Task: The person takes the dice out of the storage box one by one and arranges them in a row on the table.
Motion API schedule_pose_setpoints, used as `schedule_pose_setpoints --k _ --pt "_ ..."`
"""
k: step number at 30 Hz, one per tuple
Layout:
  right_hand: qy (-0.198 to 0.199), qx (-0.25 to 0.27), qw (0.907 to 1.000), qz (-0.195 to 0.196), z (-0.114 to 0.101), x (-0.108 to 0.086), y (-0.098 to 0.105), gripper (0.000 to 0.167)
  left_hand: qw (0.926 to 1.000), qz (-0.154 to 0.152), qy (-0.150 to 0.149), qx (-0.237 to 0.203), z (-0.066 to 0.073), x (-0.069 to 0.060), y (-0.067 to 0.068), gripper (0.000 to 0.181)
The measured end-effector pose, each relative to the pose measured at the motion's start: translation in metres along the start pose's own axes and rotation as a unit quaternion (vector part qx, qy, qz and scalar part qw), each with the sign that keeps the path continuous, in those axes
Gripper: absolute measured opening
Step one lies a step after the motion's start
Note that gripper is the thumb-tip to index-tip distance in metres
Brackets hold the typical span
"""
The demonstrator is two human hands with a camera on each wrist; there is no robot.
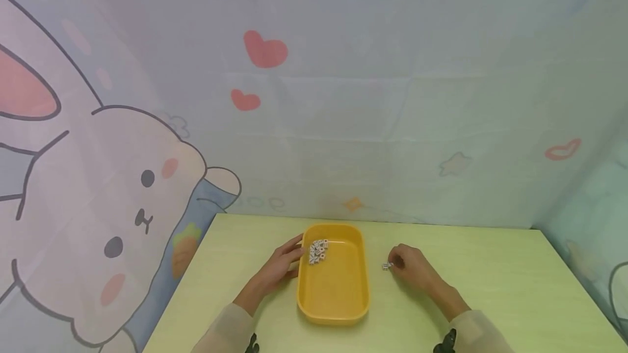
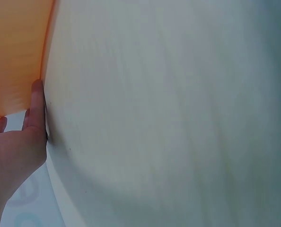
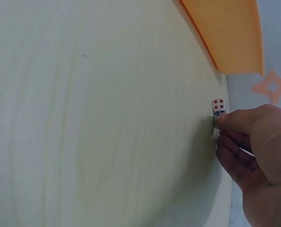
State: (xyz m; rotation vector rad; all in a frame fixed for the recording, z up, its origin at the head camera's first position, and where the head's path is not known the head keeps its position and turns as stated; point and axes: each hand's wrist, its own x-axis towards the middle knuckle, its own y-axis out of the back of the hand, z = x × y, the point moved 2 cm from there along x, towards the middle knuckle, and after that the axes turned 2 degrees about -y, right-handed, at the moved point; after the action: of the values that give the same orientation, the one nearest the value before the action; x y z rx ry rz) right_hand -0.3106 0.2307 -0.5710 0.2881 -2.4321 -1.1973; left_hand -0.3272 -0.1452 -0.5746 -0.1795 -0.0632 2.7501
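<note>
A yellow rectangular tray (image 1: 333,298) stands on the table, with several white dice (image 1: 318,251) gathered in its far left part. My left hand (image 1: 278,270) rests along the tray's left side; in the left wrist view its extended fingers (image 2: 36,106) touch the outer wall. To the right of the tray, my right hand (image 1: 412,268) is low over the table, thumb and fingers pinching a small die (image 3: 219,115). Touching or just beside that one is another die (image 3: 219,104), showing four red dots. The fingers partly hide the pinched die.
The pale yellow-green table (image 1: 490,282) extends to both sides of the tray. A cloth backdrop (image 1: 343,124) with a rabbit, hearts and stars hangs behind the table's far edge. At the far right hangs a dark cable (image 1: 611,293).
</note>
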Motion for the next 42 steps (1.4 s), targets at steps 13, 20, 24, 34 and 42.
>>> schedule_pose_setpoints --k 13,20,24,34,42 --pt "-0.019 0.01 0.9998 -0.002 -0.005 -0.001 -0.005 0.013 1.0 0.001 -0.001 0.0 0.007 -0.003 0.001 0.056" --pt "-0.017 0.009 0.9998 -0.001 -0.005 -0.002 -0.01 0.011 1.0 0.001 0.0 0.001 0.006 -0.005 0.003 0.056" --pt "-0.021 0.002 0.9997 0.007 -0.006 0.0 -0.01 0.012 1.0 0.006 0.0 0.002 0.005 -0.005 0.004 0.056" --pt "-0.033 0.175 0.9807 0.081 -0.063 0.03 -0.012 0.027 0.9999 0.01 -0.001 -0.006 0.004 -0.004 0.002 0.058" --pt "-0.033 0.183 0.9813 0.051 -0.118 0.068 -0.055 0.022 1.0 -0.002 -0.005 -0.006 0.002 -0.005 0.001 0.058"
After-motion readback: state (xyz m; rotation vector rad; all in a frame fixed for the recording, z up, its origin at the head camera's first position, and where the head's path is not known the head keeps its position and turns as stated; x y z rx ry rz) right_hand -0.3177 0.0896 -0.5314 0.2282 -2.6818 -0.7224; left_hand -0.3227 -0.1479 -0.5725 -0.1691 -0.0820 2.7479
